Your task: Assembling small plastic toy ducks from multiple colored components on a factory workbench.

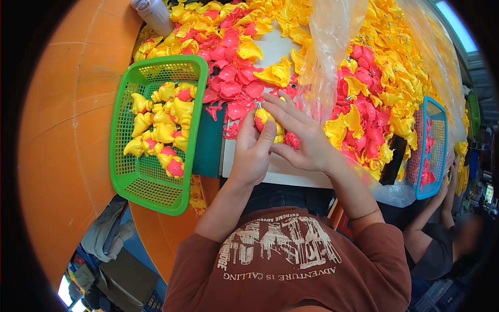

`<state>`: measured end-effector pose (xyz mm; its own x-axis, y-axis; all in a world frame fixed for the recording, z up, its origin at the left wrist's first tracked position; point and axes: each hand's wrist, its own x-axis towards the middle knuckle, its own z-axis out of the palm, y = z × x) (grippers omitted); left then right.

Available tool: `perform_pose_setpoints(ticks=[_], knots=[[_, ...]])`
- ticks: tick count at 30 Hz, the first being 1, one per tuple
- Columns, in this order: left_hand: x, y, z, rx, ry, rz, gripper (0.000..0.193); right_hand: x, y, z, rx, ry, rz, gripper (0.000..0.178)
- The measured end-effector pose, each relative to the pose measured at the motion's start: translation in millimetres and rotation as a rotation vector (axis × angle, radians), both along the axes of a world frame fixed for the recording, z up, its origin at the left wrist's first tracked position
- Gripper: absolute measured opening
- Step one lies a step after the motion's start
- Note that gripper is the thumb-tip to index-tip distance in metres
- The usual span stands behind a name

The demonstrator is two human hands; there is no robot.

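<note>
Between my hands, over the near edge of the white tabletop [304, 174], is a small yellow and pink-red plastic toy piece [263, 115] with a short metal pin at its top. My left hand [248, 156] grips it from the left side, thumb across its front. My right hand [306, 138] closes on it from the right, fingers over its top and far side, covering part of it. Just beyond lie loose pink-red shell pieces [236, 86] and a curved yellow piece [275, 73].
A green basket [188, 192] at left holds several yellow and pink-red pieces. Yellow parts [400, 62] heap up at right beside clear plastic sheeting [332, 41]. A blue basket [442, 135], a co-worker [436, 244] at far right and a bottle [153, 15] also show.
</note>
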<state>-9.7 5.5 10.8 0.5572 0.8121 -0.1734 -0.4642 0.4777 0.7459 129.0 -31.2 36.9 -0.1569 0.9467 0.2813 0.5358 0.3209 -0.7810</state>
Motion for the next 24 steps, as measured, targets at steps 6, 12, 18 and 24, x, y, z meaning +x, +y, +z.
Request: perform_pose_setpoints(ticks=[6,12,18,24], knots=[[-1,5,1,-0.123,-0.141,-0.072,0.039,6,-2,-13,-0.159,0.532,-0.013,0.079],[-1,8,4,-0.159,-0.191,-0.072,0.039,7,0,-11,-0.154,0.347,-0.062,0.076],[2,5,7,-0.131,-0.132,-0.007,0.041,-1,-3,-3,-0.051,0.108,-0.184,0.07],[-2,3,23,-0.233,-0.344,-0.035,0.049,0,-6,-2,-0.065,0.182,-0.155,0.071]])
